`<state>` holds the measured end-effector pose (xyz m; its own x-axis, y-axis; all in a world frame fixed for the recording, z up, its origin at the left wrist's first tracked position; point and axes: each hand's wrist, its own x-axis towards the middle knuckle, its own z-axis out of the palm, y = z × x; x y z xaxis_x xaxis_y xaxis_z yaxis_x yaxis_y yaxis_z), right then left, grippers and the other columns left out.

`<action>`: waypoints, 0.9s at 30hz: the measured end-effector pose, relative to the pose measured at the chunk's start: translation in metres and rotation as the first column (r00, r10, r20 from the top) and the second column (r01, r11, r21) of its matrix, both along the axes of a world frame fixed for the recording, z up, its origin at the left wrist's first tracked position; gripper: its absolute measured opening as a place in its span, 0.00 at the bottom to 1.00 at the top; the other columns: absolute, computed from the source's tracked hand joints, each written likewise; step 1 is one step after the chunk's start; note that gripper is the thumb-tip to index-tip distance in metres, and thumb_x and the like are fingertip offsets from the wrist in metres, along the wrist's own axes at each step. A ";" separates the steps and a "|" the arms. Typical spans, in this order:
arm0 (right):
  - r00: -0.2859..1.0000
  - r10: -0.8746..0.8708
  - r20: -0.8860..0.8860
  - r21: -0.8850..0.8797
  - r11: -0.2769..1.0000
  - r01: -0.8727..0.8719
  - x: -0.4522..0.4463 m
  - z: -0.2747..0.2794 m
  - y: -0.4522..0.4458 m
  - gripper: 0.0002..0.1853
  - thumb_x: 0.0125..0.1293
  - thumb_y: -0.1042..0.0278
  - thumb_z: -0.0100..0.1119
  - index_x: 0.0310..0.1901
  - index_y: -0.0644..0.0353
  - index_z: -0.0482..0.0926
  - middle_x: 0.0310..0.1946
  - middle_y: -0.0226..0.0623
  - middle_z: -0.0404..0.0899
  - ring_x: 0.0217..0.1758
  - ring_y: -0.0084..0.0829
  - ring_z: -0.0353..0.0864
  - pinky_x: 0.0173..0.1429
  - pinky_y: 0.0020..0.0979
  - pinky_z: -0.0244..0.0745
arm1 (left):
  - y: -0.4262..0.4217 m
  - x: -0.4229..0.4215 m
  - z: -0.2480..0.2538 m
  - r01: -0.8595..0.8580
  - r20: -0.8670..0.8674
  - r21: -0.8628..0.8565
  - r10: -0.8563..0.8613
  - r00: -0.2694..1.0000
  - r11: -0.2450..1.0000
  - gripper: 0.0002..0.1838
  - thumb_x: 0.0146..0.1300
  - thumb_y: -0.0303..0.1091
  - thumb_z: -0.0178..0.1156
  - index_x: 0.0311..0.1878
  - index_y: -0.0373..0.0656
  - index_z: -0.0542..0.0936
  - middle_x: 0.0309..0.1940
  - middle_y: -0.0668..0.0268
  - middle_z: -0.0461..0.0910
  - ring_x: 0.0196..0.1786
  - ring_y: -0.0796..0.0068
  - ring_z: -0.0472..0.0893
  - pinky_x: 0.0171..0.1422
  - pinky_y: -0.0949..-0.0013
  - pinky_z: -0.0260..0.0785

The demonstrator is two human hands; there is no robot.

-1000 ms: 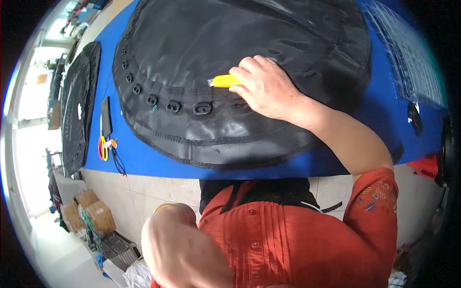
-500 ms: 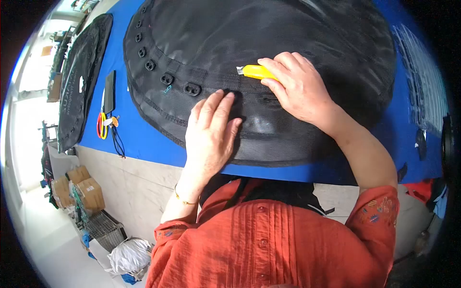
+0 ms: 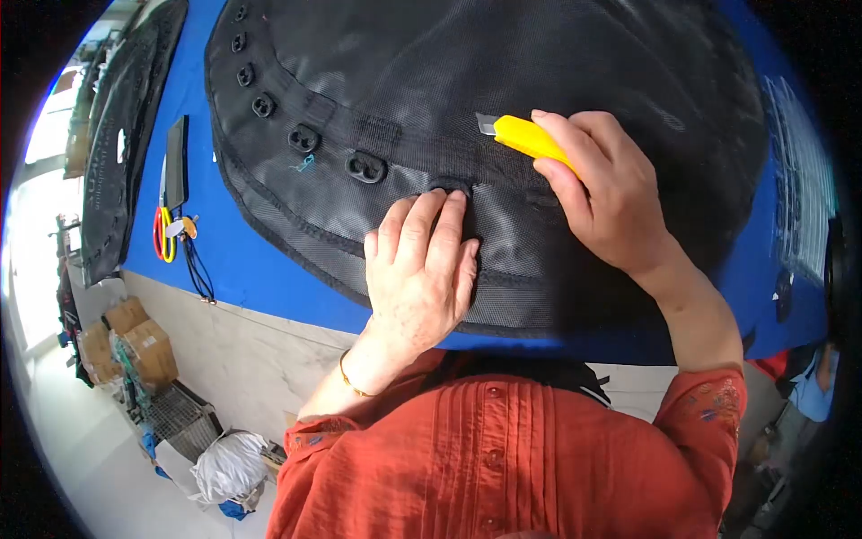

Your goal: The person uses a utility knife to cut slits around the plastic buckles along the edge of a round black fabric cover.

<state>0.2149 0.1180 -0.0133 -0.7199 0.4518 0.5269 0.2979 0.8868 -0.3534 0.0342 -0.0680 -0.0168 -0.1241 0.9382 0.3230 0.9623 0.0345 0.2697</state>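
Observation:
My right hand [image 3: 615,189] is closed around a yellow utility knife [image 3: 532,139], its short blade out and pointing left, over a large black mesh fabric piece [image 3: 575,72]. My left hand [image 3: 417,269] lies on the fabric near its front edge with fingers stretched out. Its fingertips rest on a dark piece [image 3: 446,185] in the fabric's row of fittings, mostly hidden by the fingers. Just left of them sits a black two-holed plastic fitting [image 3: 366,166], with several more along the curved band. A teal thread [image 3: 305,163] lies below one fitting.
Scissors [image 3: 164,235] with red and yellow handles and a dark flat strip [image 3: 177,162] lie left on the blue table [image 3: 260,269]. Another black fabric piece [image 3: 126,153] is farther left. Clear plastic [image 3: 795,171] lies right. Cardboard boxes [image 3: 144,346] stand on the floor.
My right hand has moved right with the knife, farther from my left hand. My left fingertips have shifted slightly right onto the dark piece. The camera view has shifted a little.

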 end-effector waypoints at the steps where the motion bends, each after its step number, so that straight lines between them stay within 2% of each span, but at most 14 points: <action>1: 1.000 -0.006 0.003 -0.055 0.998 0.006 0.002 0.004 -0.003 0.21 0.73 0.65 0.73 0.64 0.60 0.83 0.44 0.40 0.79 0.43 0.42 0.85 0.47 0.39 0.83 | 0.000 0.000 0.000 0.002 0.007 0.004 -0.002 1.000 1.000 0.27 0.70 0.37 0.69 0.71 0.41 0.82 0.67 0.56 0.80 0.68 0.51 0.77 0.69 0.52 0.68; 4: 0.997 0.079 0.014 -0.141 0.987 -0.076 0.004 0.014 -0.012 0.22 0.73 0.65 0.72 0.66 0.60 0.83 0.44 0.40 0.79 0.42 0.41 0.86 0.44 0.38 0.83 | 0.000 0.002 0.003 0.003 0.020 0.002 -0.003 1.000 1.000 0.27 0.69 0.36 0.70 0.70 0.41 0.83 0.67 0.56 0.80 0.67 0.52 0.78 0.69 0.52 0.69; 6: 0.995 0.092 0.041 -0.128 0.988 -0.086 0.004 0.016 -0.018 0.22 0.74 0.64 0.72 0.66 0.60 0.83 0.44 0.39 0.78 0.40 0.39 0.85 0.43 0.37 0.82 | 0.000 0.002 0.004 0.002 0.020 -0.001 -0.002 1.000 1.000 0.27 0.68 0.36 0.70 0.69 0.41 0.84 0.67 0.56 0.80 0.67 0.52 0.78 0.68 0.53 0.69; 8: 0.981 0.099 0.169 -0.082 0.993 -0.086 0.004 0.023 -0.021 0.23 0.74 0.64 0.71 0.68 0.59 0.82 0.42 0.38 0.77 0.37 0.37 0.83 0.42 0.37 0.82 | 0.001 0.002 0.005 0.009 0.020 -0.008 -0.009 1.000 1.000 0.27 0.67 0.36 0.71 0.68 0.41 0.84 0.66 0.56 0.81 0.67 0.53 0.79 0.67 0.53 0.69; 9: 0.979 0.105 0.173 -0.085 0.992 -0.091 0.004 0.024 -0.022 0.23 0.74 0.64 0.71 0.68 0.59 0.82 0.42 0.38 0.77 0.37 0.37 0.83 0.42 0.37 0.82 | 0.001 0.002 0.004 0.004 0.025 -0.011 -0.004 1.000 1.000 0.27 0.67 0.36 0.71 0.68 0.41 0.84 0.66 0.56 0.81 0.67 0.53 0.79 0.67 0.53 0.69; 11: 0.982 0.116 0.147 -0.215 0.973 -0.083 0.004 0.025 -0.025 0.21 0.76 0.70 0.69 0.68 0.60 0.83 0.43 0.41 0.80 0.36 0.38 0.84 0.41 0.35 0.82 | 0.001 0.001 0.003 0.016 0.030 0.013 -0.016 0.999 1.000 0.27 0.66 0.36 0.72 0.68 0.41 0.85 0.65 0.56 0.82 0.66 0.53 0.80 0.66 0.54 0.70; 18: 0.978 0.154 0.143 -0.283 0.953 -0.109 0.007 0.029 -0.024 0.20 0.78 0.70 0.67 0.68 0.60 0.84 0.43 0.39 0.80 0.35 0.35 0.84 0.39 0.34 0.81 | 0.002 0.000 0.003 0.019 0.043 0.025 -0.020 0.999 1.000 0.28 0.64 0.35 0.73 0.68 0.40 0.85 0.64 0.56 0.82 0.66 0.53 0.80 0.66 0.55 0.70; 20: 0.973 0.149 0.178 -0.273 0.957 -0.096 0.008 0.030 -0.025 0.19 0.79 0.69 0.67 0.68 0.61 0.84 0.44 0.40 0.82 0.35 0.34 0.86 0.38 0.32 0.82 | 0.003 -0.001 0.002 0.021 -0.007 0.047 -0.021 1.000 0.999 0.26 0.68 0.40 0.70 0.67 0.41 0.86 0.64 0.60 0.83 0.63 0.59 0.81 0.56 0.58 0.70; 21: 0.973 0.147 0.180 -0.274 0.957 -0.094 0.008 0.031 -0.024 0.19 0.79 0.69 0.67 0.68 0.61 0.84 0.44 0.40 0.82 0.35 0.34 0.86 0.38 0.32 0.82 | 0.003 -0.001 0.001 0.023 -0.005 0.046 -0.023 1.000 0.999 0.26 0.68 0.40 0.70 0.67 0.41 0.86 0.64 0.60 0.83 0.63 0.59 0.81 0.56 0.58 0.70; 23: 0.978 0.123 0.166 -0.295 0.953 -0.070 0.008 0.031 -0.022 0.18 0.80 0.68 0.66 0.67 0.62 0.84 0.44 0.41 0.84 0.36 0.35 0.88 0.38 0.31 0.84 | 0.001 -0.002 -0.003 0.034 -0.032 0.088 -0.032 0.999 0.996 0.27 0.67 0.39 0.70 0.68 0.39 0.85 0.68 0.59 0.82 0.63 0.59 0.81 0.56 0.60 0.70; 27: 0.981 0.112 0.160 -0.286 0.956 -0.063 0.008 0.030 -0.021 0.17 0.80 0.68 0.66 0.66 0.63 0.84 0.44 0.42 0.85 0.37 0.36 0.89 0.39 0.30 0.85 | 0.002 -0.002 -0.002 0.062 -0.080 0.058 -0.058 0.995 0.996 0.27 0.67 0.38 0.70 0.67 0.38 0.86 0.73 0.57 0.80 0.62 0.58 0.82 0.55 0.61 0.70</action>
<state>0.2228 0.0967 0.0169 -0.8320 0.4935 0.2534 0.3019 0.7861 -0.5394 0.0320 -0.0665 -0.0185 -0.0402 0.9218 0.3856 0.9804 -0.0380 0.1932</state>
